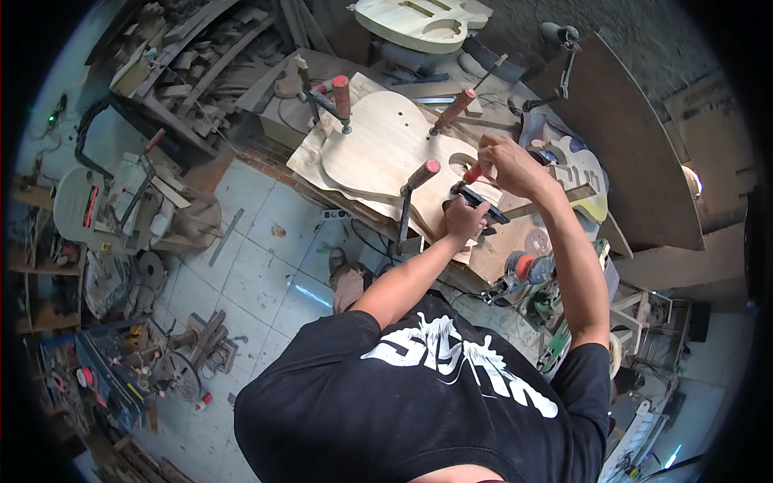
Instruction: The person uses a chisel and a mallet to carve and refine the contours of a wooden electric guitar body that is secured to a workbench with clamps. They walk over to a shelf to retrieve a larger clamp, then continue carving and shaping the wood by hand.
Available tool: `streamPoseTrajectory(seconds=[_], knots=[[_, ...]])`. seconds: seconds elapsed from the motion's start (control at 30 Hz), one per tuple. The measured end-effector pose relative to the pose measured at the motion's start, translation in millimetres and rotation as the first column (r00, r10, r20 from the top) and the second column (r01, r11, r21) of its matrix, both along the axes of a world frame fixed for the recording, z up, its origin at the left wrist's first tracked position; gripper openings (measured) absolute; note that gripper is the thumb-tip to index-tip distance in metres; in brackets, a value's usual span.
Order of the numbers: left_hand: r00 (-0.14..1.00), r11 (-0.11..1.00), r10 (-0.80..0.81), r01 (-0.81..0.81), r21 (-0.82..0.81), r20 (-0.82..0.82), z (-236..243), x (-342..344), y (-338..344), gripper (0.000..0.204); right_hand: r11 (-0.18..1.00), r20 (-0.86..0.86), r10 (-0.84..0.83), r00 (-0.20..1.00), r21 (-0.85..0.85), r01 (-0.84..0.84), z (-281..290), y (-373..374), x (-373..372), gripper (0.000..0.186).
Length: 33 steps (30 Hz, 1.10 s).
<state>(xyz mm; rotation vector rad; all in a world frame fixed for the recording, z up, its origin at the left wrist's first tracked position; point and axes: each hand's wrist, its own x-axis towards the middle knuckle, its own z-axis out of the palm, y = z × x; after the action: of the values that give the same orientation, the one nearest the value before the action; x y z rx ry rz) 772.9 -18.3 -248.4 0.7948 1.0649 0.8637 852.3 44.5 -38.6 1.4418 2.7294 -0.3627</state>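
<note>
A pale wooden guitar body [372, 141] lies on a pale board [306, 161] on the workbench. Bar clamps with red handles stand around its edge: one clamp [341, 98] at the far left, a second clamp [453, 111] at the far side, a third clamp [419, 174] at the near side. Toward the right end, my right hand [515, 167] is closed with its fingers at the red handle [473, 174] of another clamp. My left hand [465, 220] grips this clamp's dark bar [493, 208] just below. The clamp's lower part is hidden by my hands.
A red-and-grey power tool [529, 267] and a round sanding disc [536, 240] lie at the bench's right end. Another guitar body [423, 22] is at the back, a carved one [576, 165] to the right. Wood scraps [189, 68] are piled at the far left.
</note>
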Motion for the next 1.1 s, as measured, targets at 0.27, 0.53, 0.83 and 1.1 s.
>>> streamPoseTrajectory(seconds=[0.27, 0.53, 0.83, 1.1], knots=[[0.996, 0.998, -0.022, 0.027, -0.064, 0.083, -9.0, -4.0, 7.9, 0.03, 0.86, 0.21, -0.46, 0.863, -0.137, 0.492, 12.1, -7.5, -34.1, 0.032], [0.995, 0.998, -0.034, 0.038, -0.044, 0.09, 1.1, -3.1, 1.6, 0.034, 0.984, -0.031, -0.167, 0.985, -0.062, 0.165, -2.9, -18.0, -8.4, 0.02], [0.997, 0.993, -0.083, 0.083, -0.084, 0.01, 3.4, -5.9, 4.6, 0.036, 0.935, -0.054, -0.335, 0.941, 0.1, 0.339, -20.1, -23.2, -16.5, 0.021], [0.985, 0.986, -0.164, 0.164, -0.005, -0.055, -4.2, -23.0, -5.3, 0.027, 0.911, -0.08, -0.41, 0.908, 0.009, 0.412, -4.4, -15.5, -17.6, 0.037]])
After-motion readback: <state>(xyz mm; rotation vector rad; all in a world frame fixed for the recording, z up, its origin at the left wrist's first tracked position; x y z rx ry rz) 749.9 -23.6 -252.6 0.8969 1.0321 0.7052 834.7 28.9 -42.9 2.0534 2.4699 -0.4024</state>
